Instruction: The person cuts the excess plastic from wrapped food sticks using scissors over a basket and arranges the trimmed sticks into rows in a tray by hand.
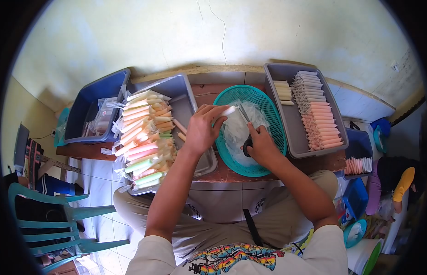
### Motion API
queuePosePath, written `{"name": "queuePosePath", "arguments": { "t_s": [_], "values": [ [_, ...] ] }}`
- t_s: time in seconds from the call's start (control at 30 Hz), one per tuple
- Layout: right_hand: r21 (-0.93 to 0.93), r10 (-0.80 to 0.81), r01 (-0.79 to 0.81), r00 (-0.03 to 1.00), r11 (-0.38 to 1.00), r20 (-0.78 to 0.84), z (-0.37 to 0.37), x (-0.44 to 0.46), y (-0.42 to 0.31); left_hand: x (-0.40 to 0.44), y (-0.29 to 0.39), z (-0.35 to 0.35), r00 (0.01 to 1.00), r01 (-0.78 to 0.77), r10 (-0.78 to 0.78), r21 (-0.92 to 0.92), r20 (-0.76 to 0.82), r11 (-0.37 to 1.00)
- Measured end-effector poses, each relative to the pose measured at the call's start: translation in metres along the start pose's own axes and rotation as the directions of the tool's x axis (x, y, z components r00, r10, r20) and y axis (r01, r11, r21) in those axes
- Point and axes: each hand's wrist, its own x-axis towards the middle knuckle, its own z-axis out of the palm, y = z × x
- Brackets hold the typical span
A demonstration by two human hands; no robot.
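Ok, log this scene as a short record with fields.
Left hand: grip closed on a white stick
Right hand: holds black-handled scissors, blades near the stick's tip
Centre: teal basket with translucent plastic inside
Grey left tray: heaped multicoloured wrapped sticks
Grey right tray: pale and pink sticks in rows

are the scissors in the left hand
No, the right hand holds the scissors over the teal basket, while the left hand holds a pale tube.

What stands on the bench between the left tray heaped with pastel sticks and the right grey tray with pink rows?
The head view shows a teal mesh basket there, holding clear plastic.
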Motion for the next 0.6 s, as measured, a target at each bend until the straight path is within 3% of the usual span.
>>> {"name": "queuePosePath", "arguments": {
  "t_s": [0.37,0.6],
  "values": [
    [-0.111,0.072,-0.067,0.996,0.992,0.047,0.01,0.005,0.0,0.0,0.001,0.0,1.0,-0.021,0.021,-0.012,0.005,1.0],
    [-0.324,0.163,-0.117,0.979,0.939,0.119,-0.009,0.006,-0.019,-0.001,0.0,0.001,0.999,-0.033,0.033,-0.025,0.008,0.999]
  ]
}}
